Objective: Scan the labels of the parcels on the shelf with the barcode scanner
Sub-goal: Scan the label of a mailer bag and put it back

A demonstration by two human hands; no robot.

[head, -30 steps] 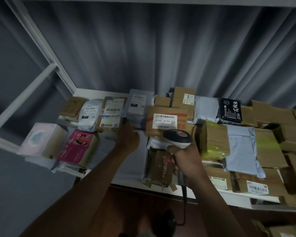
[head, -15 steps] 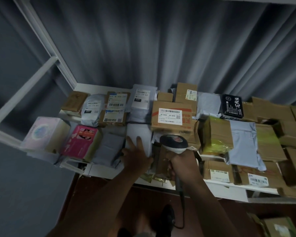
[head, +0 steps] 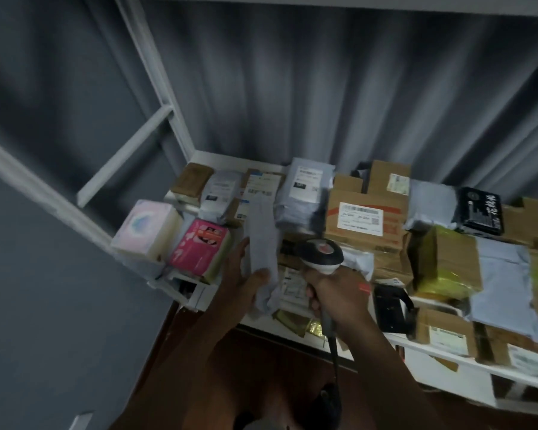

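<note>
In the head view we see that the left hand (head: 243, 283), which lay flat on the parcels half a second ago, now pinches a grey mailer bag (head: 263, 240) and lifts it off the shelf (head: 448, 356), so its label can come next. The right hand (head: 339, 293) stays curled round the barcode scanner (head: 322, 254), just beside the bag. We cannot find the bag's label: the side facing us looks plain and blurred.

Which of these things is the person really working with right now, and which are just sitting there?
In use:
- barcode scanner, held in the right hand
- grey mailer bag, lifted by the left hand
- labelled parcels such as the cardboard box behind the scanner

Just lying about:
- pink packet
- pale tissue box
- grey curtain behind the shelf
</note>
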